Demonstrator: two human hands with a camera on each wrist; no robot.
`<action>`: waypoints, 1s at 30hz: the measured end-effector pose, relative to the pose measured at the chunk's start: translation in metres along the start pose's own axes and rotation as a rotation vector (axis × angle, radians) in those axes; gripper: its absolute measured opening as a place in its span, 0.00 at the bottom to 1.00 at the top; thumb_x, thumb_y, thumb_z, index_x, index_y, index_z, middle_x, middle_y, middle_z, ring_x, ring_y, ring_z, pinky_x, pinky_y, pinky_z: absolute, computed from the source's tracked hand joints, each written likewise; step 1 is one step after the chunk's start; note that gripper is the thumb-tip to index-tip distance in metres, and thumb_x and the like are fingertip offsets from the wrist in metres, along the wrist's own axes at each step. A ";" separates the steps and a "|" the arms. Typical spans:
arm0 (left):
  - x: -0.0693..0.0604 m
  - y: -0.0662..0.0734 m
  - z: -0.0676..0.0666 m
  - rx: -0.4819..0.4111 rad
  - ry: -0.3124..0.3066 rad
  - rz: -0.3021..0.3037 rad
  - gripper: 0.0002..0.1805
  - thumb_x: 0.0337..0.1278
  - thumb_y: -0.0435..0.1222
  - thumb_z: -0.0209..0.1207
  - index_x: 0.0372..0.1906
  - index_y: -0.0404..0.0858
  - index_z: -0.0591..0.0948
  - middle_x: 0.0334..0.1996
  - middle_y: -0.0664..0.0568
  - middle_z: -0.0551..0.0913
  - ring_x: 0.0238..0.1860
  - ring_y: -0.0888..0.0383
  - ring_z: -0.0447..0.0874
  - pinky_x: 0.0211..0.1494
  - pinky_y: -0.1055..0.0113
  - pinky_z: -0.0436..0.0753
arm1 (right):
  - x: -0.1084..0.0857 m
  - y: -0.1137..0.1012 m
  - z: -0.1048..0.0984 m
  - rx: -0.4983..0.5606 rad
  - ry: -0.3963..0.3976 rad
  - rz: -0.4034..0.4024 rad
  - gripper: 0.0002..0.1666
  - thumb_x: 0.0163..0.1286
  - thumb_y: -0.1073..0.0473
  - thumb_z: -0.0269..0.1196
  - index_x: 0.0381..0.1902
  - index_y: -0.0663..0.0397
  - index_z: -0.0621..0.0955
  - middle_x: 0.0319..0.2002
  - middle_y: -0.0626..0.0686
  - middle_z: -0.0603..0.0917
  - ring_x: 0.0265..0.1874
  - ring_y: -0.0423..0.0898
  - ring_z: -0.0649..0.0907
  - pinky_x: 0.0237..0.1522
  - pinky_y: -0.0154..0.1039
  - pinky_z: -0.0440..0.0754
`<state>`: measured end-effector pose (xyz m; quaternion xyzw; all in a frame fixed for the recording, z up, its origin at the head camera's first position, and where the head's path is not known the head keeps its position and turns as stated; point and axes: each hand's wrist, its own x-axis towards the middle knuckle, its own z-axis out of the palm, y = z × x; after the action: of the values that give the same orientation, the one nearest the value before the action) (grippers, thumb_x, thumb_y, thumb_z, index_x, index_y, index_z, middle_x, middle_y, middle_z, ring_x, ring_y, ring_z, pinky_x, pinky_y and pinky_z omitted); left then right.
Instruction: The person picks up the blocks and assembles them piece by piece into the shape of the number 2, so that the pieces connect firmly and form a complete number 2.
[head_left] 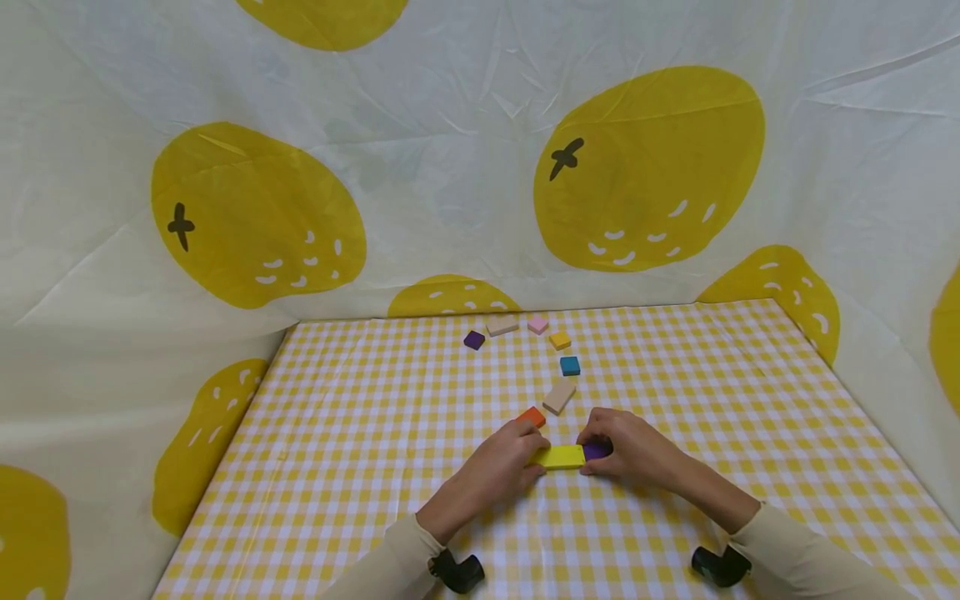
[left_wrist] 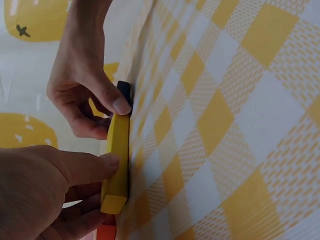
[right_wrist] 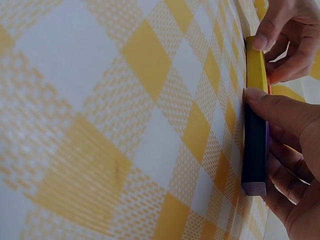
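A flat yellow block (head_left: 564, 457) lies on the checked cloth, its left part pinched between the thumb and fingers of my left hand (head_left: 501, 462). End to end with it, at its right, is a dark purple block (head_left: 597, 451), which my right hand (head_left: 636, 446) pinches between thumb and fingers. In the right wrist view the purple block (right_wrist: 255, 145) meets the yellow block (right_wrist: 256, 70) under my right thumb. An orange block (head_left: 532, 416) lies just beyond my left fingers, partly hidden by them.
Beyond the hands, a curved row of blocks runs back: beige (head_left: 558, 397), teal (head_left: 570, 366), orange-yellow (head_left: 559, 340), pink (head_left: 537, 325), another beige one (head_left: 502, 324) and a purple one (head_left: 474, 340). A fruit-printed curtain (head_left: 450, 208) hangs at the table's back edge.
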<state>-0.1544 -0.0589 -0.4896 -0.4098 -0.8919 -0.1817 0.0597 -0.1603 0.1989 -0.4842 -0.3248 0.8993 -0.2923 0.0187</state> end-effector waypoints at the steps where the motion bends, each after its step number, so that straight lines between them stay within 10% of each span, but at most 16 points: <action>1: 0.000 -0.001 -0.002 -0.003 0.004 0.003 0.15 0.58 0.40 0.72 0.48 0.39 0.87 0.47 0.54 0.82 0.46 0.60 0.79 0.52 0.73 0.79 | 0.000 0.000 0.000 0.001 0.000 0.000 0.16 0.54 0.52 0.79 0.38 0.49 0.88 0.35 0.42 0.79 0.31 0.36 0.76 0.32 0.30 0.78; 15: 0.015 -0.024 -0.021 -0.121 0.105 -0.087 0.15 0.59 0.36 0.70 0.51 0.36 0.86 0.45 0.51 0.82 0.44 0.56 0.83 0.48 0.70 0.82 | 0.000 0.002 -0.001 -0.004 -0.010 0.006 0.16 0.56 0.49 0.79 0.39 0.47 0.88 0.36 0.41 0.79 0.32 0.35 0.75 0.32 0.30 0.78; 30: 0.031 -0.044 -0.024 -0.349 -0.097 -0.262 0.21 0.61 0.35 0.69 0.58 0.35 0.83 0.51 0.46 0.81 0.49 0.52 0.85 0.48 0.70 0.83 | -0.001 0.001 -0.001 -0.015 -0.011 0.001 0.16 0.57 0.49 0.78 0.40 0.47 0.88 0.37 0.41 0.80 0.33 0.35 0.76 0.33 0.31 0.78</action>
<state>-0.2088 -0.0718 -0.4715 -0.3030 -0.8943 -0.3195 -0.0792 -0.1602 0.2005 -0.4841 -0.3260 0.9015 -0.2840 0.0215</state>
